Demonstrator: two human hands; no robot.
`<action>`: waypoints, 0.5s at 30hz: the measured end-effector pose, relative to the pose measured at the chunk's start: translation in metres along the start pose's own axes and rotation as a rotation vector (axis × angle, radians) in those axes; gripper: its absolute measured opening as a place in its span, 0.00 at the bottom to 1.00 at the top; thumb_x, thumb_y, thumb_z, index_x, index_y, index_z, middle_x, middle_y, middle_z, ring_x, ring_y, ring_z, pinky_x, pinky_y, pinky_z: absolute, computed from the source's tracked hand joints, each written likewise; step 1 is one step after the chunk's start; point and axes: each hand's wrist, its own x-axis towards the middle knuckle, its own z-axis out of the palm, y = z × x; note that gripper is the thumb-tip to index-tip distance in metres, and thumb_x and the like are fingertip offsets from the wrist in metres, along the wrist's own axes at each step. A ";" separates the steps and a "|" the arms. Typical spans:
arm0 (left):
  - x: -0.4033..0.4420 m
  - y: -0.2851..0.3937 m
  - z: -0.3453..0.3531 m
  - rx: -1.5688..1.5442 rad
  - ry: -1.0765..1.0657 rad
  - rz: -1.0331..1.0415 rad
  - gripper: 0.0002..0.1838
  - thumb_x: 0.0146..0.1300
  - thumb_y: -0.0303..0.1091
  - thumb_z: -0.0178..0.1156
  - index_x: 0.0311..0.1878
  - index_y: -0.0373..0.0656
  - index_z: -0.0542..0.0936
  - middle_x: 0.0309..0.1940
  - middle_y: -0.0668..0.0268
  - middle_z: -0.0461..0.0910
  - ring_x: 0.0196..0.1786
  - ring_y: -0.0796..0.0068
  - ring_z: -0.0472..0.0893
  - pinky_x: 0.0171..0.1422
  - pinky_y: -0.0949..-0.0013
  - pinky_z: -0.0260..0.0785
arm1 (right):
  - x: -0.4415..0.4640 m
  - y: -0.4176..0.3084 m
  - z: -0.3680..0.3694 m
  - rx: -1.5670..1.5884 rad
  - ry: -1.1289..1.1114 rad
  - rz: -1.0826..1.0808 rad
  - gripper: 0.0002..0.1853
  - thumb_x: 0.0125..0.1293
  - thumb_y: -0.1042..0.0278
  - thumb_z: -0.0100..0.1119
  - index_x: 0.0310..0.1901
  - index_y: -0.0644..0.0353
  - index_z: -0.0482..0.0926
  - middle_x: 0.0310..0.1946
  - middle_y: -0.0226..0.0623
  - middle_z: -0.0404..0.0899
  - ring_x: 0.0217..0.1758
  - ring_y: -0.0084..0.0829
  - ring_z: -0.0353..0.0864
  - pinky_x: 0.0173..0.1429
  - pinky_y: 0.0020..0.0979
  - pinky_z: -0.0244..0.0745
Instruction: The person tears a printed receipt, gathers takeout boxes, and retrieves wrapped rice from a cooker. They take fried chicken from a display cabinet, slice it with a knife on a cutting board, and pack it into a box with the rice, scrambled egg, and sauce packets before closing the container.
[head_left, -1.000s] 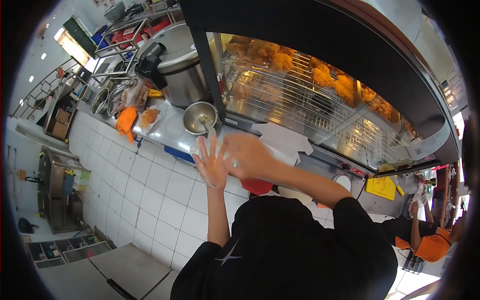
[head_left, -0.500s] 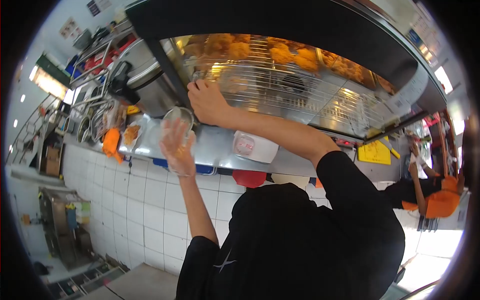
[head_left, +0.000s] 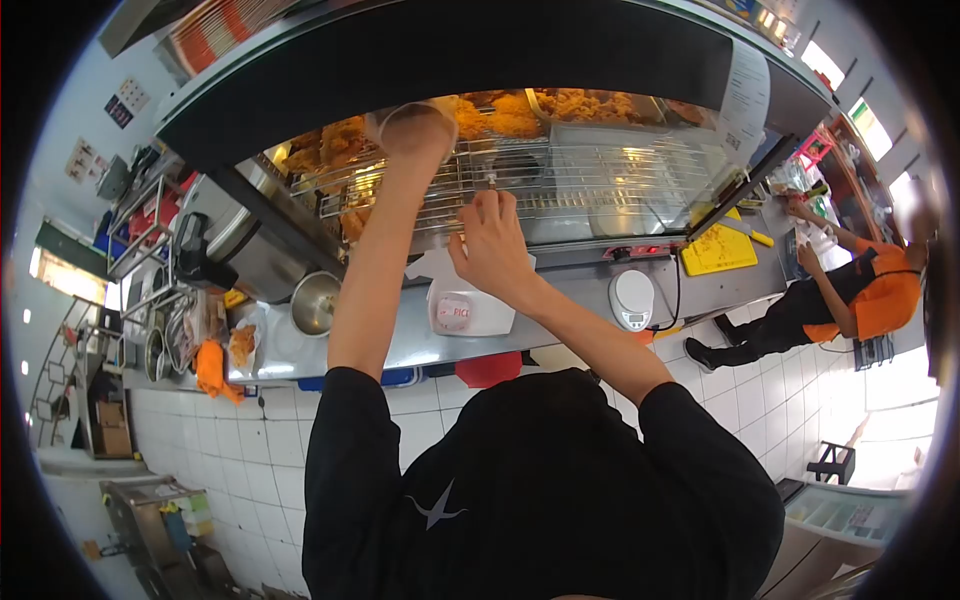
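My left hand point(head_left: 415, 135), in a clear plastic glove, reaches inside the heated display cabinet beside the fried chicken point(head_left: 510, 115). Motion blurs it and its fingers are hidden. My bare right hand point(head_left: 492, 240) is at the cabinet's glass front, fingers bent and close together at a small metal knob point(head_left: 491, 180). Wire racks point(head_left: 460, 205) lie behind the glass. Under my right hand, a white takeaway box point(head_left: 485, 312) with a round red-lettered label stands on the steel counter point(head_left: 390, 345).
A steel bowl point(head_left: 315, 304) and a large lidded pot point(head_left: 240, 235) stand left. An orange cloth point(head_left: 210, 368) hangs over the counter edge. On the right are a white scale point(head_left: 632, 298) and a yellow cutting board point(head_left: 720, 250). A co-worker in orange point(head_left: 880, 290) stands farther right.
My gloved left hand has gone from above the counter up into the cabinet. My right hand has moved right along the glass front, away from the cabinet's left post.
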 end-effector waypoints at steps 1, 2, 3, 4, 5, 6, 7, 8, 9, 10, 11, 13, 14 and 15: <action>0.000 0.012 0.001 0.066 0.160 0.077 0.24 0.71 0.48 0.53 0.63 0.46 0.80 0.62 0.54 0.80 0.67 0.59 0.77 0.71 0.53 0.65 | -0.001 0.004 -0.004 -0.012 0.002 0.016 0.16 0.57 0.69 0.64 0.44 0.69 0.76 0.52 0.53 0.67 0.58 0.55 0.65 0.61 0.51 0.68; 0.002 0.025 -0.001 0.058 0.117 0.104 0.24 0.70 0.50 0.55 0.62 0.48 0.81 0.61 0.56 0.81 0.66 0.57 0.78 0.71 0.49 0.65 | -0.003 0.007 -0.007 -0.022 0.001 0.034 0.16 0.57 0.69 0.64 0.44 0.69 0.76 0.52 0.53 0.67 0.58 0.55 0.65 0.62 0.52 0.68; 0.003 0.030 0.000 0.020 0.081 0.117 0.27 0.70 0.53 0.54 0.65 0.48 0.78 0.62 0.56 0.80 0.66 0.57 0.78 0.70 0.51 0.66 | -0.005 0.010 -0.010 -0.032 0.000 0.049 0.16 0.57 0.69 0.64 0.44 0.69 0.76 0.53 0.52 0.67 0.59 0.56 0.65 0.62 0.52 0.68; 0.003 0.035 0.001 -0.016 0.045 0.129 0.30 0.70 0.56 0.53 0.69 0.49 0.75 0.64 0.56 0.79 0.65 0.57 0.79 0.69 0.54 0.67 | -0.007 0.012 -0.014 -0.036 -0.010 0.061 0.16 0.57 0.69 0.64 0.44 0.69 0.76 0.53 0.52 0.67 0.59 0.56 0.65 0.62 0.52 0.68; 0.006 0.039 0.000 -0.051 0.013 0.138 0.34 0.70 0.60 0.51 0.72 0.50 0.71 0.65 0.55 0.78 0.65 0.58 0.79 0.68 0.56 0.68 | -0.008 0.014 -0.017 -0.039 -0.018 0.070 0.16 0.57 0.69 0.64 0.45 0.69 0.76 0.54 0.52 0.67 0.60 0.56 0.65 0.62 0.52 0.68; 0.007 0.043 -0.001 -0.068 0.006 0.148 0.34 0.71 0.60 0.51 0.72 0.50 0.71 0.66 0.55 0.78 0.65 0.57 0.79 0.68 0.56 0.68 | -0.008 0.015 -0.018 -0.041 -0.022 0.079 0.17 0.57 0.69 0.64 0.45 0.69 0.76 0.55 0.52 0.67 0.61 0.56 0.65 0.62 0.52 0.69; 0.002 0.050 -0.009 -0.084 -0.005 0.158 0.34 0.71 0.60 0.50 0.73 0.50 0.70 0.66 0.55 0.77 0.66 0.57 0.78 0.69 0.56 0.68 | -0.009 0.014 -0.019 -0.048 -0.029 0.087 0.17 0.57 0.69 0.64 0.45 0.69 0.76 0.56 0.52 0.67 0.61 0.56 0.65 0.62 0.51 0.69; 0.000 0.054 -0.014 -0.101 -0.016 0.168 0.35 0.71 0.61 0.49 0.74 0.50 0.70 0.66 0.55 0.77 0.66 0.57 0.78 0.69 0.55 0.68 | -0.010 0.013 -0.020 -0.056 -0.038 0.094 0.17 0.57 0.68 0.64 0.45 0.69 0.76 0.56 0.52 0.67 0.61 0.56 0.64 0.62 0.51 0.69; 0.006 0.049 -0.008 -0.193 -0.178 0.285 0.33 0.71 0.61 0.50 0.71 0.50 0.73 0.65 0.56 0.78 0.66 0.54 0.77 0.70 0.54 0.67 | -0.010 0.014 -0.020 -0.065 -0.048 0.098 0.17 0.57 0.68 0.63 0.45 0.69 0.76 0.57 0.51 0.67 0.62 0.56 0.64 0.63 0.51 0.69; 0.014 0.036 0.005 -0.286 -0.345 0.398 0.32 0.71 0.60 0.50 0.69 0.50 0.75 0.65 0.56 0.79 0.67 0.52 0.76 0.72 0.53 0.66 | -0.010 0.015 -0.020 -0.055 -0.050 0.093 0.17 0.57 0.69 0.63 0.45 0.69 0.76 0.57 0.52 0.67 0.62 0.56 0.64 0.63 0.51 0.69; 0.014 0.030 0.011 -0.333 -0.416 0.460 0.32 0.72 0.61 0.49 0.68 0.50 0.76 0.65 0.56 0.78 0.68 0.51 0.76 0.73 0.53 0.65 | -0.010 0.016 -0.020 -0.045 -0.054 0.086 0.17 0.57 0.69 0.63 0.46 0.69 0.76 0.58 0.52 0.67 0.62 0.57 0.64 0.63 0.50 0.69; 0.009 0.022 0.015 -0.383 -0.465 0.533 0.33 0.72 0.63 0.47 0.69 0.50 0.75 0.66 0.54 0.77 0.68 0.49 0.75 0.74 0.54 0.65 | -0.010 0.019 -0.019 -0.025 -0.053 0.073 0.17 0.57 0.69 0.63 0.46 0.70 0.76 0.58 0.52 0.67 0.62 0.57 0.64 0.63 0.50 0.69; 0.008 0.023 0.012 -0.380 -0.434 0.555 0.35 0.72 0.64 0.46 0.71 0.50 0.73 0.67 0.53 0.76 0.69 0.48 0.74 0.75 0.55 0.65 | -0.010 0.021 -0.018 -0.018 -0.040 0.068 0.17 0.58 0.69 0.63 0.46 0.70 0.76 0.58 0.51 0.67 0.61 0.57 0.64 0.63 0.50 0.69; 0.006 0.025 0.010 -0.323 -0.452 0.579 0.35 0.73 0.65 0.45 0.72 0.50 0.72 0.68 0.52 0.74 0.69 0.49 0.74 0.75 0.55 0.64 | -0.012 0.022 -0.018 -0.011 -0.033 0.071 0.17 0.58 0.69 0.62 0.46 0.70 0.76 0.58 0.51 0.67 0.61 0.57 0.64 0.63 0.49 0.69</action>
